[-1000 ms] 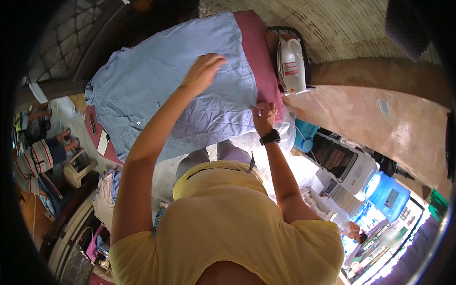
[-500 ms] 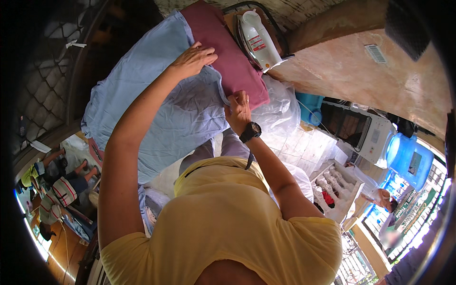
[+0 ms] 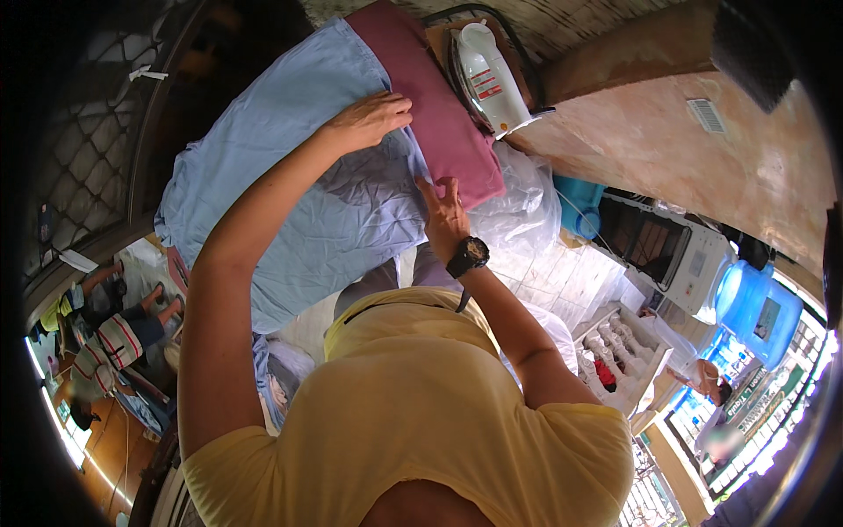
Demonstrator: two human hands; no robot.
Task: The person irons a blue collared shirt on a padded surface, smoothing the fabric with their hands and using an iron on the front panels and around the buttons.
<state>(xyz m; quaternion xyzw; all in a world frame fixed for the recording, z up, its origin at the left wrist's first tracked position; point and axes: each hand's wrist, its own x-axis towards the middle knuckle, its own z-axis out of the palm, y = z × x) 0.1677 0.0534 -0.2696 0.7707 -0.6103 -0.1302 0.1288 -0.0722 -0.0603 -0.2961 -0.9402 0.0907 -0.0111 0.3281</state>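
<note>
Touching the blue cloth [image 3: 325, 233], spread over the maroon-covered bench [image 3: 445, 132]: my left hand [image 3: 373, 120] at its right edge, right hand [image 3: 448, 221] by its near corner. I can't tell whether either grips.

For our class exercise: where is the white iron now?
In the head view, the white iron is near the top, just right of the maroon cover.

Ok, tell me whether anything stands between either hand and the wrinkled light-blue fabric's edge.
Nothing visible does: the left hand and right hand are both at the edge of the light-blue fabric, over the maroon padded surface. The white plastic object is off to the right.
</note>
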